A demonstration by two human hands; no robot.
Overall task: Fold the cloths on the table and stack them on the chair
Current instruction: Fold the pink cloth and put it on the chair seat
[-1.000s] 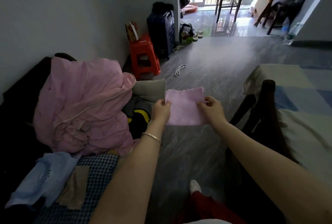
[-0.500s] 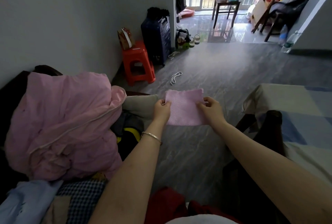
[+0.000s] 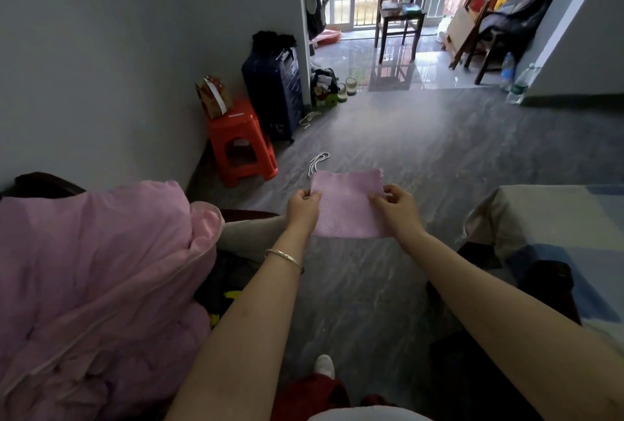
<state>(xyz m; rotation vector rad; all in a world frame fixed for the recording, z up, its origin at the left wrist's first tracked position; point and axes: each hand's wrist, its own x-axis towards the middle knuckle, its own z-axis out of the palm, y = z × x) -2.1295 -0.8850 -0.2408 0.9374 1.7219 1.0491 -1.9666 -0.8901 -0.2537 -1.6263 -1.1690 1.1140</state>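
A small pink dotted cloth [image 3: 347,206] hangs flat in the air in front of me, over the grey floor. My left hand [image 3: 303,208] pinches its upper left edge and my right hand [image 3: 398,209] pinches its upper right edge. A silver bangle sits on my left wrist. At the right, the table [image 3: 526,218] under a beige and blue covering reaches into view. A dark wooden chair back [image 3: 553,289] stands beside it, partly hidden by my right forearm.
A big pink quilt [image 3: 91,285] is heaped on dark furniture at my left. Against the wall stand an orange plastic stool [image 3: 241,144] bearing a red box and a dark blue suitcase [image 3: 273,89]. White cords lie on the floor. Farther off stands a wooden chair [image 3: 398,15] near the balcony door.
The view has tilted upward, so the quilt and table sit lower in frame. Both hands keep the same hold on the pink cloth, which stays spread between them.
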